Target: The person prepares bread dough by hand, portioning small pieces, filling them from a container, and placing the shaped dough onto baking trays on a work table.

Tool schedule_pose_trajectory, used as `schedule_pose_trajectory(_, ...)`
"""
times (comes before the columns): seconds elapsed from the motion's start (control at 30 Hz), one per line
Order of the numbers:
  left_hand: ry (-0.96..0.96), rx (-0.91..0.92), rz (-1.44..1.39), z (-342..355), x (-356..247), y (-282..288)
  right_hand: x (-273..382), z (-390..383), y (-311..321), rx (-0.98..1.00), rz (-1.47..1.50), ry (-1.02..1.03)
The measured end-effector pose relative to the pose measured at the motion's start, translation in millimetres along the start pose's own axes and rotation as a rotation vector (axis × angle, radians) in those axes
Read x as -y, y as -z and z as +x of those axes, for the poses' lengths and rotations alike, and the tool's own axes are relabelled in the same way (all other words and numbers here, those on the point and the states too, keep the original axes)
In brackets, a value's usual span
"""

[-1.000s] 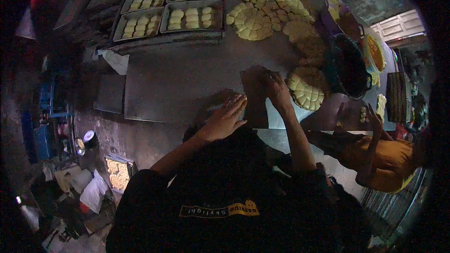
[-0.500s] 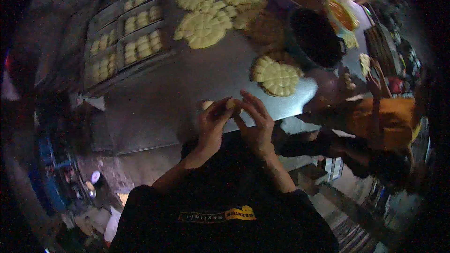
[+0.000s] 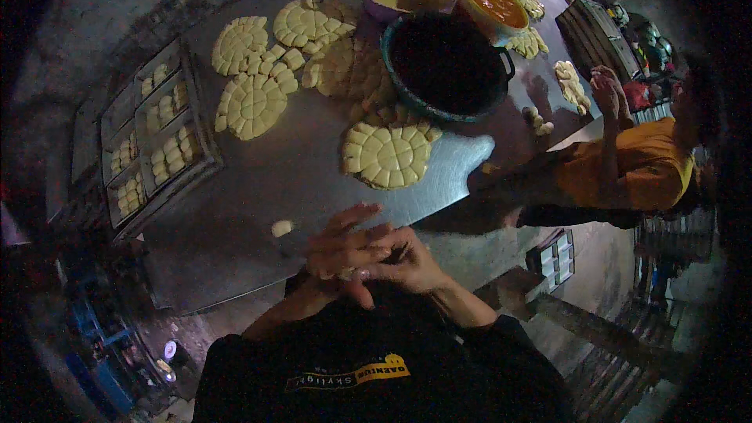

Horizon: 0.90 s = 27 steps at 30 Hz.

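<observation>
My left hand (image 3: 335, 257) and my right hand (image 3: 413, 263) are pressed together over the near edge of the metal table (image 3: 235, 211). Some left fingers stretch toward the right and the right fingers cross against them. A pale bit of dough (image 3: 347, 273) shows between the palms; most of it is hidden by the fingers. On the tabletop left of my hands lies a small loose dough piece (image 3: 282, 228). Beyond my hands rests a flat round of dough (image 3: 389, 155) scored into segments.
More scored dough rounds (image 3: 254, 103) lie farther back. A dark pot (image 3: 446, 113), a purple basin (image 3: 377, 9) and a bowl of orange filling (image 3: 495, 5) stand behind. Trays (image 3: 205, 158) of shaped dough sit left. At right, a co-worker in orange (image 3: 638, 164) raises their hands.
My hands have gone from fingertips on a dough piece to palms pressed together, nearer my body. The view has turned, so the table and trays sit lower and farther left.
</observation>
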State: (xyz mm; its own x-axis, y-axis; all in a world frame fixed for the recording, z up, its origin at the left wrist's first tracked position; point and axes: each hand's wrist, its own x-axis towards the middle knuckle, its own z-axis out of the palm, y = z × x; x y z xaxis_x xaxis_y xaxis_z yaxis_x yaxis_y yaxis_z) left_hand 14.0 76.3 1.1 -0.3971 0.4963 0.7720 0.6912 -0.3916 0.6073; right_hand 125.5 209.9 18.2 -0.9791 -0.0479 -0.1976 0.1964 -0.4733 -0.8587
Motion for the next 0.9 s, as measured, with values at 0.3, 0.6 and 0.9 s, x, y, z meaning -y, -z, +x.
schedule_pose_trajectory(0.3,0.526,-0.102,0.114,15.1,2.6,-37.9,85.5,58.2,76.4,0.346,-0.43,-0.087)
schedule_pose_trajectory(0.6,0.748,-0.495,0.005,-8.7,7.7,-19.0,101.4,233.1,343.4,0.224,-2.125,-0.178)
schedule_pose_trajectory(0.9,0.897,-0.678,-0.093,-50.2,-10.2,9.0,148.3,214.3,289.3,0.538,-1.996,-0.116)
